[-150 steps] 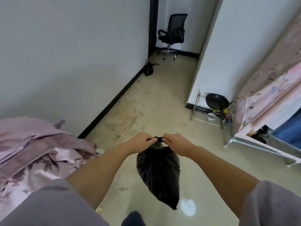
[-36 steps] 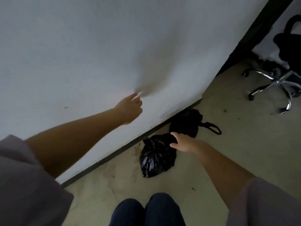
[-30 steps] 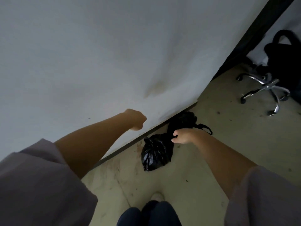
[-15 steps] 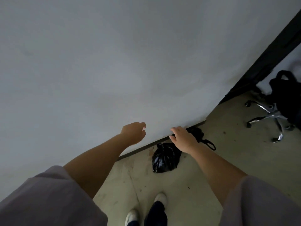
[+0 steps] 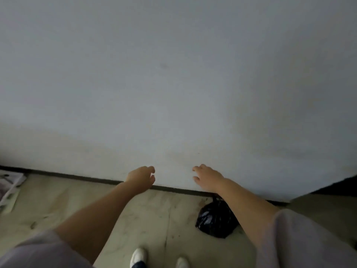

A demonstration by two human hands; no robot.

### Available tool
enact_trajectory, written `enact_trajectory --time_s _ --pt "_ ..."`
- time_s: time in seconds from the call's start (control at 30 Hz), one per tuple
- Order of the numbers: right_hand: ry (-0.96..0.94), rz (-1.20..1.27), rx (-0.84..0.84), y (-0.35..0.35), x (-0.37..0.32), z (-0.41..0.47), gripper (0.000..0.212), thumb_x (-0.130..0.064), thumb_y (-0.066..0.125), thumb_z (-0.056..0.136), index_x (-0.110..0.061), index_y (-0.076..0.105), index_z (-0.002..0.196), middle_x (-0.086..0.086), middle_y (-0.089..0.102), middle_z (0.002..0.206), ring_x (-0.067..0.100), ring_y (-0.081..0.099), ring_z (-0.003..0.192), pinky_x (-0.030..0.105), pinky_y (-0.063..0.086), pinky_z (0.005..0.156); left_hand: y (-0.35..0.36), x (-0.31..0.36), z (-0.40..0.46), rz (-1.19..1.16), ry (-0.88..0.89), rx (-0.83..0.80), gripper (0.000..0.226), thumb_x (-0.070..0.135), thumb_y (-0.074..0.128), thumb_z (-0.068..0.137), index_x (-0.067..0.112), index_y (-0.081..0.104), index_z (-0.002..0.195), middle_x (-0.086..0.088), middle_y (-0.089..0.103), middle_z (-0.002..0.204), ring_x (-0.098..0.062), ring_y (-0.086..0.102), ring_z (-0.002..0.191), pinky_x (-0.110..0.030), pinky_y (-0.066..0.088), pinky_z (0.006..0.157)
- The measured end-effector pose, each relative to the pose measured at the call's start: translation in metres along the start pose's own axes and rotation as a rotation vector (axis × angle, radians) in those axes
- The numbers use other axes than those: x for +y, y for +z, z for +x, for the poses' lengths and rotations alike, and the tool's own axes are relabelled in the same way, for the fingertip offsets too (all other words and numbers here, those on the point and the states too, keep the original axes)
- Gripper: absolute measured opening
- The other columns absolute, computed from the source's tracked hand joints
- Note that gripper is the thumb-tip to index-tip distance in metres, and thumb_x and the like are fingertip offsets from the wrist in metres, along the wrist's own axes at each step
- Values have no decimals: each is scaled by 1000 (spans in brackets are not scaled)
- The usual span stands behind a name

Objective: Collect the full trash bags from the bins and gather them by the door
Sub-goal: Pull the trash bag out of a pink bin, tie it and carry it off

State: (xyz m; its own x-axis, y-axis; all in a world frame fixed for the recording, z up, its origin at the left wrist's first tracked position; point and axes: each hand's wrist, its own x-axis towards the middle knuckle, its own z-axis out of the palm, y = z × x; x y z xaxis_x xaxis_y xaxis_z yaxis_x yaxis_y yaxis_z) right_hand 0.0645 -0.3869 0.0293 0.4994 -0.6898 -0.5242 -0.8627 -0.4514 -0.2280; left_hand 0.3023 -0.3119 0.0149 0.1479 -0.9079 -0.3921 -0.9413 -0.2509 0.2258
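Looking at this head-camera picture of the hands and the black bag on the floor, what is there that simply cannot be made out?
- Black trash bag, head view: its right side is hidden behind the right forearm, so whether a second bag lies there is unknown.
- Door: not in view; only a dark strip at the right edge.
- Shoes: cut off by the bottom edge.
- Pale object on the floor at far left: cut by the left edge, unidentifiable.
- Left hand and right hand: both empty; contact with the wall is unclear.

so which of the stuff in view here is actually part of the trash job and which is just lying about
Part of the job:
- black trash bag, on the floor at the foot of the wall, partly behind the right forearm
- left hand and right hand, both empty, fingers relaxed

Just lying about:
- white wall with dark baseboard
- patterned fabric at the left edge
- white shoes
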Motion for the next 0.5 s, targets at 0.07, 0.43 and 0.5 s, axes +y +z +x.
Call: enact_trajectory --time_s 0.07,0.43,0.5 --pt "-87 -57 -25 1 -23 7 48 -35 28 101 -17 29 145 10 33 147 29 43 125 42 41 101 8 -21 -25 -57 -94 21 35 29 38 96 21 50 128 -4 58 127 -24 58 111 -34 46 90" --pt "-463 -345 -237 59 -210 18 44 -35 34 99 -15 38 137 14 39 141 34 45 125 44 40 103 68 -145 -211 -307 -579 82 36 31 38 95 22 52 127 -3 62 123 -22 62 106 -32 52 87" --pt "-525 -404 -264 77 -254 12 44 -35 35 99 -14 38 137 15 39 140 34 44 126 44 39 103 82 -169 -249 -339 -654 66 35 31 38 96 21 52 126 -4 61 124 -23 61 107 -32 50 86"
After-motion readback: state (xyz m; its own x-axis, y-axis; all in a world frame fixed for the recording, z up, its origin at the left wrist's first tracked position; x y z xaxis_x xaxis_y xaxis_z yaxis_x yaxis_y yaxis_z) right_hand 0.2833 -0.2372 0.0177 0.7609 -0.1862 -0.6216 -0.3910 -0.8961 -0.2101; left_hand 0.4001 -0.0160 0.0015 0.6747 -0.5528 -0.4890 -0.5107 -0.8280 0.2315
